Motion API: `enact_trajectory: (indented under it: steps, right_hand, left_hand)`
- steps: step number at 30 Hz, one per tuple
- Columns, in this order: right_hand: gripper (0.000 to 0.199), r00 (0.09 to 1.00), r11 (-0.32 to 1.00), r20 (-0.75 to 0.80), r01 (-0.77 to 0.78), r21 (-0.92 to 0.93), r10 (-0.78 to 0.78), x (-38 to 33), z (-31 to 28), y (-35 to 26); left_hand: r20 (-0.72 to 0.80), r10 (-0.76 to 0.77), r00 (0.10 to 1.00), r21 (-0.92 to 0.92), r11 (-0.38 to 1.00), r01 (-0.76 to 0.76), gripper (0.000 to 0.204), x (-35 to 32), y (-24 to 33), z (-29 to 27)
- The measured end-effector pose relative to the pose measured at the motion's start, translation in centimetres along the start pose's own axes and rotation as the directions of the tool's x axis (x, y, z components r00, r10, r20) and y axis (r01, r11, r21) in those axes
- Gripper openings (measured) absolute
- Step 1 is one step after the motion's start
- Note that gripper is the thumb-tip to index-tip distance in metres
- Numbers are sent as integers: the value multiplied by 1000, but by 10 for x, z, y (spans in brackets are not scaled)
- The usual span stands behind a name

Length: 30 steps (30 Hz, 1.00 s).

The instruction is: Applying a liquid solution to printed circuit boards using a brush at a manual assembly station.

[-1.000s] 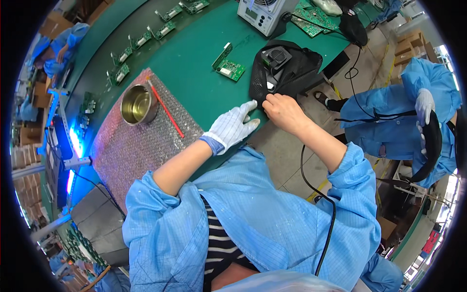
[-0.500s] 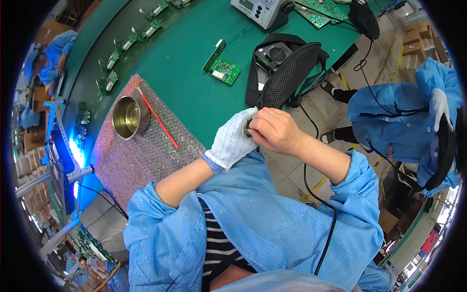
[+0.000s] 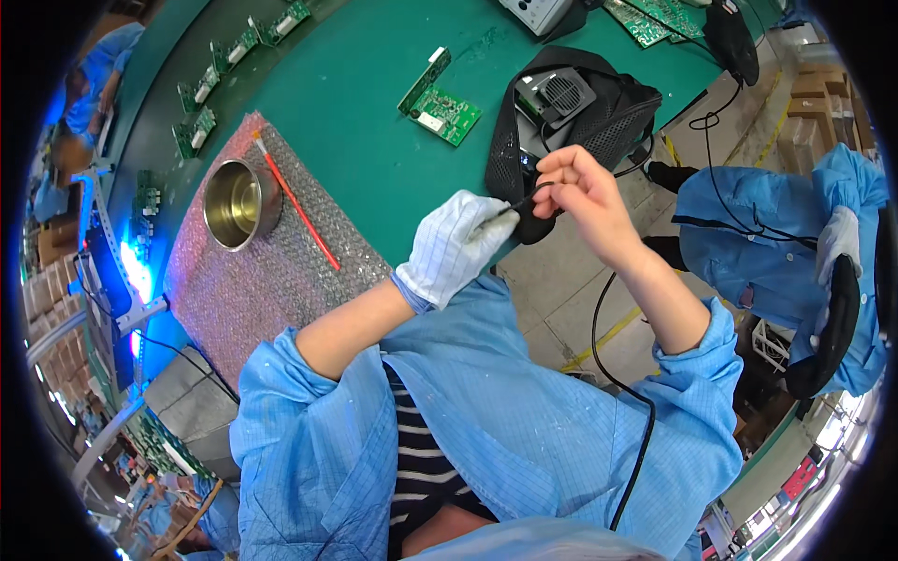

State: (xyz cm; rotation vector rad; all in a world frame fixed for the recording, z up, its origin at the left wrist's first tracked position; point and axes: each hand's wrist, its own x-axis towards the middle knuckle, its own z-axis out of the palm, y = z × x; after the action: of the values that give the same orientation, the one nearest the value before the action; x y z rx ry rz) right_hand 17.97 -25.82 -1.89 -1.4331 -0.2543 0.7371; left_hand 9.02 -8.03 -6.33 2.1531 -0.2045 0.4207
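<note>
At the centre of the frame the two hands meet over the edge of the green table [image 3: 355, 122]. The left hand [image 3: 454, 248], in a white glove, and the bare right hand [image 3: 575, 192] are both pinched shut on a thin black cable [image 3: 513, 204] held between them — its run lower down the frame is the black cord beside the right sleeve. Just above sits a black mesh bag [image 3: 608, 112]. To the upper left, on a bubble-wrap mat [image 3: 253, 280], stand a metal cup [image 3: 238, 201] and a red brush [image 3: 295, 201] — a green circuit board [image 3: 444, 103] lies nearby.

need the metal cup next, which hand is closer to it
Left. The gloved left hand is to the right of the metal cup, off the bubble wrap; the bare right hand is farther right still.
</note>
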Motion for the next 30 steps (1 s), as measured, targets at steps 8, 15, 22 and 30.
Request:
enact_trajectory:
  steps: [8,15,22,30]
  right_hand:
    - [25,936,564,186,330,-757,-298,5,6,-8]
    - [16,743,274,531,654,-705,-407,20,18,-23]
    - [14,874,297,476,482,-824,-98,28,18,-45]
    - [14,743,27,317,410,-912,-589,92,-5,-60]
  left_hand:
    - [139,-140,980,293,952,94,44,13,12,14]
    - [100,-127,987,130,985,113,21,15,-3,29]
    - [131,-322,938,61,947,316,23,11,3,22]
    - [-58,-28,998,225,973,40,42,15,7,22]
